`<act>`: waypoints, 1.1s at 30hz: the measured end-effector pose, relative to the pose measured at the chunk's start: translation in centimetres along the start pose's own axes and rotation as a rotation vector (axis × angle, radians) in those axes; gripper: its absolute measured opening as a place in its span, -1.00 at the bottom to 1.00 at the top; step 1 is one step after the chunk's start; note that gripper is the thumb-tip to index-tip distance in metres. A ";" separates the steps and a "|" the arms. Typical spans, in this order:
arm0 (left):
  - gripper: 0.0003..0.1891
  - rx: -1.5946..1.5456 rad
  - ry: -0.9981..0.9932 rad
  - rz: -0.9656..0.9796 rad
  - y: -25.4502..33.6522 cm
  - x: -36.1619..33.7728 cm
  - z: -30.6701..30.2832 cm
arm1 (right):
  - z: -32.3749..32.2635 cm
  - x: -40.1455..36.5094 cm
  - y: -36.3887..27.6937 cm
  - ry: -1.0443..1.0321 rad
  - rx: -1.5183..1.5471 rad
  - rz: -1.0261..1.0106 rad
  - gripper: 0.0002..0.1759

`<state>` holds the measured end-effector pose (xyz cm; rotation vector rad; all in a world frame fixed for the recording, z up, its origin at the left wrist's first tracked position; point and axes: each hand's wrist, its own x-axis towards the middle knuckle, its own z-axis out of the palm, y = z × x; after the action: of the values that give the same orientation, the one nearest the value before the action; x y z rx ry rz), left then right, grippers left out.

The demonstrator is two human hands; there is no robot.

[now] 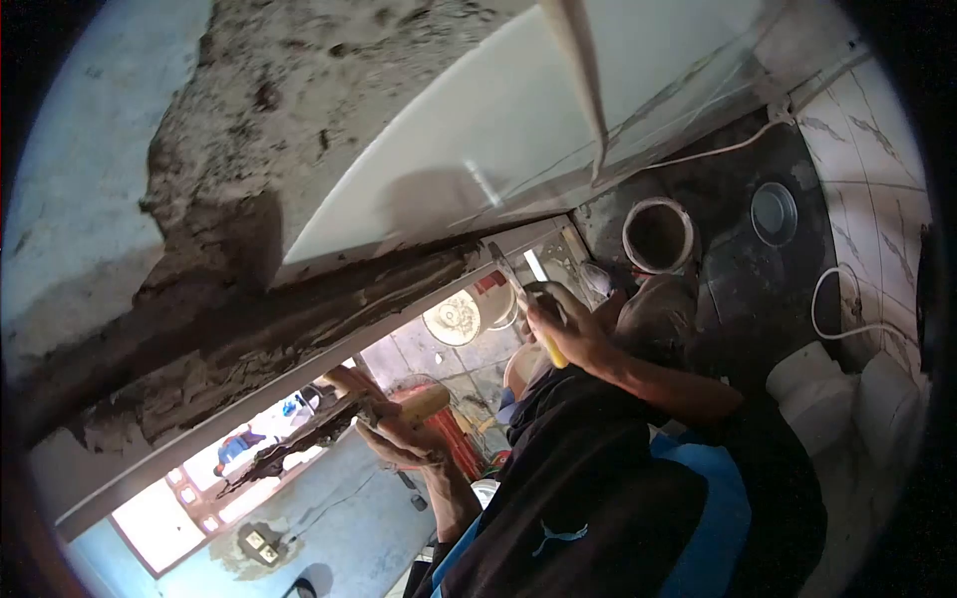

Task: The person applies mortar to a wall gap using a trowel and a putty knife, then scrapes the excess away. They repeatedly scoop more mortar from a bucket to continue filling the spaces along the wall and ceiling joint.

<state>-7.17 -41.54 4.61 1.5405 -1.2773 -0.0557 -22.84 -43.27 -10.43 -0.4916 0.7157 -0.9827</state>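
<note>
My left hand (404,434) is closed around a trowel (424,402) by its wooden handle. Dark wet mortar (304,439) covers the blade, which points to the lower left. In my right hand (563,324) is a narrow pointing trowel (508,267); its yellow handle end sticks out below the fist. The tip of that tool is up at a pale frame edge (299,374), close to a mortar-filled joint (389,299). Above the joint are a glossy white tile panel (538,110) and rough grey plaster (309,90).
A round bucket (658,234) and a metal dish (774,214) stand on the dark floor at right, near a white toilet (812,389). A light-coloured tub (454,317) lies beyond the frame. A pole (583,80) hangs across the tiles. A socket (259,543) is on the blue wall.
</note>
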 end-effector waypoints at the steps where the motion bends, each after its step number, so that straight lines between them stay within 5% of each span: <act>1: -0.56 0.015 0.019 0.003 -5.1 -4.2 -6.6 | 0.7 -0.7 -0.9 -0.023 -0.001 0.007 -0.64; 3: -0.55 0.533 -0.707 -0.657 -16.9 -6.5 -20.5 | 1.7 -1.7 -2.5 -0.060 -0.274 -0.300 -0.61; 4: -0.55 0.552 -0.667 -0.675 -12.3 -5.0 -18.3 | 1.5 -2.3 -2.3 -0.093 -0.164 -0.269 -0.60; 7: -0.68 0.317 -0.382 -0.053 1.6 -3.7 -5.1 | 0.5 -3.0 -6.0 -0.107 -0.731 -0.664 -0.63; 9: -0.78 0.138 -0.642 -0.331 3.7 -3.9 -5.8 | 0.1 -2.8 -7.2 -0.175 -0.781 -0.829 -0.62; 10: -0.85 0.174 -0.742 -0.294 5.0 -3.3 -5.2 | -0.4 -2.6 -8.0 -0.214 -0.822 -1.000 -0.59; 11: -0.86 0.136 -0.830 -0.506 5.4 -3.6 -5.6 | -0.3 -2.5 -9.0 -0.220 -0.837 -0.991 -0.59; 16: -0.83 0.084 -0.922 -0.608 6.5 -4.0 -4.5 | 0.0 -1.2 -12.8 -0.324 -1.249 -1.305 -0.47; 23: -0.77 0.093 -0.881 -0.642 6.7 -3.4 -4.0 | -3.0 -2.4 -13.3 -0.203 -1.471 -1.205 -0.35; 26: -0.76 0.038 -0.917 -0.797 6.1 -3.6 -3.7 | -4.4 -3.4 -13.2 -0.119 -1.589 -1.130 -0.40; 33: -0.77 0.235 -0.887 -0.705 5.4 -4.3 -2.7 | -3.3 -6.5 -17.2 -0.077 -1.684 -0.946 -0.53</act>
<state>-10.96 -35.73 7.34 2.2201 -1.3321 -1.1835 -37.47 -46.01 0.91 -2.4846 1.1685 -0.9761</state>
